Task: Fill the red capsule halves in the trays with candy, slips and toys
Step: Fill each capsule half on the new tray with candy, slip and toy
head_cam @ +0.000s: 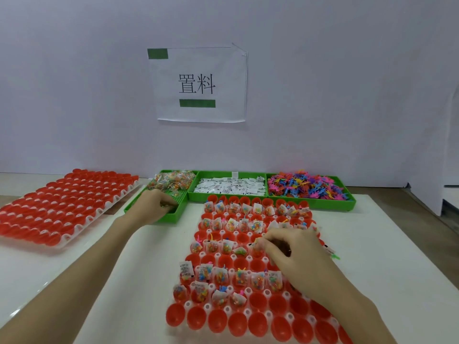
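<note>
A clear tray (248,291) of red capsule halves lies in front of me; several halves hold candy packets, white slips and small toys, and the nearest rows (216,319) hold nothing. My right hand (290,254) hovers over the tray's middle right, fingers curled, pinching a candy packet (257,244) at a capsule. My left hand (152,207) reaches into the green bin of candy packets (171,182), its fingers curled on packets at the bin's near end.
A second tray of red halves (62,204) with nothing in them sits at the left. Green bins of white slips (228,187) and coloured toys (308,187) stand behind the working tray. A white wall with a paper sign (198,85) closes the back.
</note>
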`<state>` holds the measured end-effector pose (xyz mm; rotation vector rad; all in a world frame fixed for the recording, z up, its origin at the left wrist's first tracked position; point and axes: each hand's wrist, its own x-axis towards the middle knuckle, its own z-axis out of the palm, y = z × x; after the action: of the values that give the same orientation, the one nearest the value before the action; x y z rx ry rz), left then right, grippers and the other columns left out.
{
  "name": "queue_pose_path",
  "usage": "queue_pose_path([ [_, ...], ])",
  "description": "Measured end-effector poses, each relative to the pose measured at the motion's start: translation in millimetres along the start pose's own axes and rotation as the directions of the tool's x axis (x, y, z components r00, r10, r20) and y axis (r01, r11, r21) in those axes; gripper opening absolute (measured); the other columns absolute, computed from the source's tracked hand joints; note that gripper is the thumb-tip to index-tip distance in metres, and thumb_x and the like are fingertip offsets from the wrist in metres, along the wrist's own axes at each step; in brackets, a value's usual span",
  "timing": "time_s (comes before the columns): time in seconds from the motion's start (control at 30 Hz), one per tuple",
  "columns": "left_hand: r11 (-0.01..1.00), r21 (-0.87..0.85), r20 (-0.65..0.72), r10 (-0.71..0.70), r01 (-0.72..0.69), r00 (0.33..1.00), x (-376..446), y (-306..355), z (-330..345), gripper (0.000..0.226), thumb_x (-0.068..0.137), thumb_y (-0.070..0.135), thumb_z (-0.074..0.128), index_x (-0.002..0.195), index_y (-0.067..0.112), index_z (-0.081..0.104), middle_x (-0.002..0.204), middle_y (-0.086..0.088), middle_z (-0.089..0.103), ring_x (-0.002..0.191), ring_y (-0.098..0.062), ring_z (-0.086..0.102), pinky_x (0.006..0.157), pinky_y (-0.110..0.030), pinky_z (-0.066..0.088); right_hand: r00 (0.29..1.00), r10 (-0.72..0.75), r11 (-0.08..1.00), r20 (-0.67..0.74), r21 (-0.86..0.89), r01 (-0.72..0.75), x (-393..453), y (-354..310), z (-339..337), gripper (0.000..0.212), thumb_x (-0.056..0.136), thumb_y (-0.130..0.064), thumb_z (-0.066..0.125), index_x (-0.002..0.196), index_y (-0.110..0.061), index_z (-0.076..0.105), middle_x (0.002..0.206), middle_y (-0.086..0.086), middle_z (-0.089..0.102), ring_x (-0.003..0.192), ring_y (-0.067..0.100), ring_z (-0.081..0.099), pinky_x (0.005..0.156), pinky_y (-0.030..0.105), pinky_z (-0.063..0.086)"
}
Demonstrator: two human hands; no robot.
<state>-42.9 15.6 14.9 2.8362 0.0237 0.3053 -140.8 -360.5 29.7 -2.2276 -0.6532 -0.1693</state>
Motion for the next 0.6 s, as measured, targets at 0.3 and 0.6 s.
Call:
queue_pose_path([
  [0.3, 0.978, 0.191, 0.013, 0.085, -0.086, 0.996, 8.6, 15.7, -2.5, 0.019, 0.088, 0.002, 0.071, 0.098, 0.015, 0.080, 0.102, 0.001, 0.078, 0.088, -0.012, 0.068, 0.088, -0.031, 0.058, 1.000, -0.009, 1.000, 0.000, -0.030, 0.009, 1.7, 5.8, 0.5, 0.029, 0.101, -0.040, 0.056, 0.083, -0.025, 0.073, 0.061, -0.005, 0.062, 0.061, 0.008, 0.058, 0.071, 0.007, 0.032],
  [0.6, 0.919, 0.391, -0.188, 0.134, -0.051, 0.973, -7.6, 23.9, 8.7, 0.027, 0.091, -0.004, 0.060, 0.113, 0.009, 0.068, 0.101, -0.010, 0.075, 0.101, -0.031, 0.065, 0.089, -0.041, 0.053, 1.000, 0.000, 1.000, 0.007, -0.031, 0.000, 0.5, 3.0, 1.8, 0.024, 0.101, -0.039, 0.058, 0.086, -0.029, 0.074, 0.059, -0.011, 0.059, 0.062, 0.006, 0.058, 0.063, 0.015, 0.044],
])
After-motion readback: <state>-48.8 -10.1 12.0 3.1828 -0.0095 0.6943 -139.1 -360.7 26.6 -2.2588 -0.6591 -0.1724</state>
